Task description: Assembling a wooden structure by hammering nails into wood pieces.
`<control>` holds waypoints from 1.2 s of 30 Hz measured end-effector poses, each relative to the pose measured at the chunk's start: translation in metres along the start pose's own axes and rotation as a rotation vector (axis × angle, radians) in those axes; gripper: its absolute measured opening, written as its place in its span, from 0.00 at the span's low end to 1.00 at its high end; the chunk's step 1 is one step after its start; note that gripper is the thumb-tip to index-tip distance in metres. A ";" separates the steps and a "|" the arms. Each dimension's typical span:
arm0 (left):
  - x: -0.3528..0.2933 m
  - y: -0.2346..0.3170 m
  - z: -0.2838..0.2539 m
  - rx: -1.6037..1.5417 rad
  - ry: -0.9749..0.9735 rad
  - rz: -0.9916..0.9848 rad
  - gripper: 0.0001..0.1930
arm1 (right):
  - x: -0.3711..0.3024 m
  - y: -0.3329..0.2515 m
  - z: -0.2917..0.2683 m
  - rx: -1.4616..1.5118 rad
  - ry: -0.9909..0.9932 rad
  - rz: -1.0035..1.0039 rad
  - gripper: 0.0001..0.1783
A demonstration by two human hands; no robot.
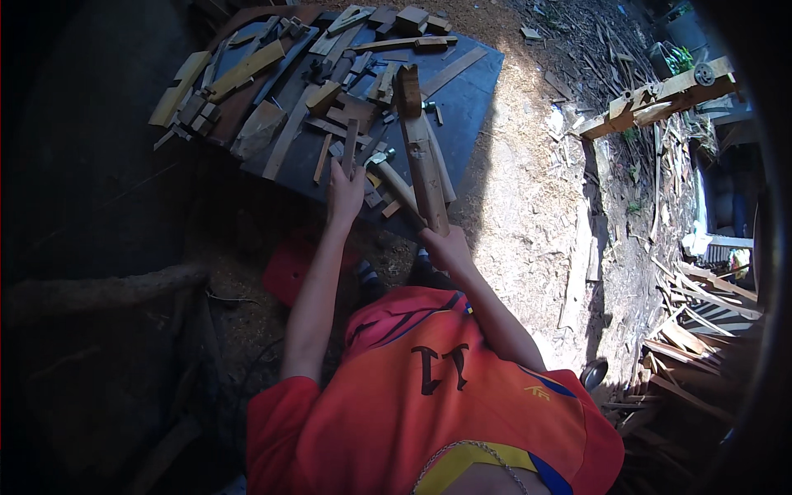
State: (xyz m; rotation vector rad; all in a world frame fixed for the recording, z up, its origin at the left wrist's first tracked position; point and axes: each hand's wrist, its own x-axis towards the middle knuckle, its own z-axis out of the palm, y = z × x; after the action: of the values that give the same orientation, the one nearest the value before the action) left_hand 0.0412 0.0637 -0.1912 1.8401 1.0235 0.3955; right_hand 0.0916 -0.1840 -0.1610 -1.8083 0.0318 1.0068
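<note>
My right hand [445, 249] is closed round the lower end of a long wooden piece [424, 165]. This piece slants up over the table's near right part, and its far end is darker and notched. My left hand [345, 196] grips a short, flat, dark strip [351, 147], which looks like wood and points away from me. Between the two hands is a hammer [398, 183] with a metal head and a pale handle. Its handle end comes close to my right hand, and I cannot tell whether they touch. Small wood blocks [391, 209] lie near the hammer.
The dark table [470, 78] carries many wood pieces, including a long yellowish one [247, 71] and a pale block [259, 129]. A red stool-like object [289, 268] stands below its near edge. Right of it are sawdust-covered ground [528, 165], a wooden beam [660, 101] and scrap wood [685, 338].
</note>
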 end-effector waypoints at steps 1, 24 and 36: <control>0.001 -0.004 -0.001 0.050 -0.020 0.029 0.24 | 0.002 0.002 0.000 -0.018 -0.008 -0.002 0.17; -0.010 0.013 -0.012 0.551 -0.226 0.372 0.18 | 0.000 -0.003 0.000 -0.088 -0.138 -0.053 0.14; -0.006 0.009 -0.020 0.315 -0.412 0.203 0.21 | -0.009 -0.008 0.000 -0.134 -0.127 -0.071 0.15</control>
State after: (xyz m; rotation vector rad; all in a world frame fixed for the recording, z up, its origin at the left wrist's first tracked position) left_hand 0.0289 0.0688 -0.1729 2.1996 0.6421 -0.0371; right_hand 0.0893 -0.1843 -0.1491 -1.8485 -0.1803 1.0934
